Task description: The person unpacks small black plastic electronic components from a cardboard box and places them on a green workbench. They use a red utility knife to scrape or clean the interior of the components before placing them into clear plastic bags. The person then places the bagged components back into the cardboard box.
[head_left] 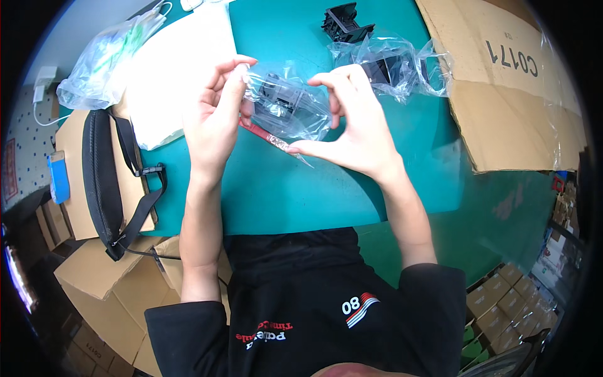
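A clear plastic bag (304, 113) with a black plastic part (280, 94) inside is in front of me, over the green table. My left hand (217, 110) pinches the bag's left edge between thumb and fingers. Around the bag's right side, my right hand (355, 122) has thumb and fingers wide apart; I cannot tell whether its fingertips touch the film. Just below the bag lies a slim red tool (270, 137) with a pointed end, partly hidden by the bag. The right thumb is close to that end.
Another bagged black part (383, 69) and a bare black plastic part (345, 24) sit farther back on the green table (295, 195). Cardboard (502, 94) covers the right side. At left are white sheeting (169, 81), a plastic bag (110, 63) and a black strap (103, 176).
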Motion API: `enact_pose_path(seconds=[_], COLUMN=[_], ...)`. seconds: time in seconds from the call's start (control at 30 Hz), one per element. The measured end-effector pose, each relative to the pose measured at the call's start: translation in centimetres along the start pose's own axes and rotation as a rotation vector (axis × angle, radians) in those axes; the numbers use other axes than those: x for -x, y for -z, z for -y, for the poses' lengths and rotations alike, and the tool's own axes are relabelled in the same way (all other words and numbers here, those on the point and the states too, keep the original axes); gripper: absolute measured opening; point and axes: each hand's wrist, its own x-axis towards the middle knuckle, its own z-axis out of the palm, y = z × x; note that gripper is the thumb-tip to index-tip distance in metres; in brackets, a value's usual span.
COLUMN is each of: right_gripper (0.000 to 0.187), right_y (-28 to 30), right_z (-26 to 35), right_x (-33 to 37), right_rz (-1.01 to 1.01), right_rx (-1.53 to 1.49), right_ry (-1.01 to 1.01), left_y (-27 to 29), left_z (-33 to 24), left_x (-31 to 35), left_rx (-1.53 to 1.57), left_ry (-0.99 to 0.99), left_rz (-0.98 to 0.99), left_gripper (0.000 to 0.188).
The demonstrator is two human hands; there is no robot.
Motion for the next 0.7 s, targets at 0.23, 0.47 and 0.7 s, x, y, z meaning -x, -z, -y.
enact_pose_path(seconds=[0.23, 0.47, 0.7], right_gripper=[0.03, 0.027, 0.041], right_y=[-2.1, -2.1, -2.0], right_z=[-1.7, -2.2, -1.2], right_x=[0.3, 0.1, 0.1], right_rz=[-0.057, -0.201, -0.268], right_rx=[-0.051, -0.094, -0.303], right_ry=[0.198, 0.072, 0.031], left_y=[0.7, 0.5, -1.0], left_z=[1.0, 0.6, 1.2], left_x=[-0.7, -1.0, -0.5], left_rx=[0.362, -0.606, -1.019], left_ry=[0.131, -0.369, -0.595], left_rz=[0.142, 0.404, 0.462], left_gripper=[0.023, 0.046, 0.036])
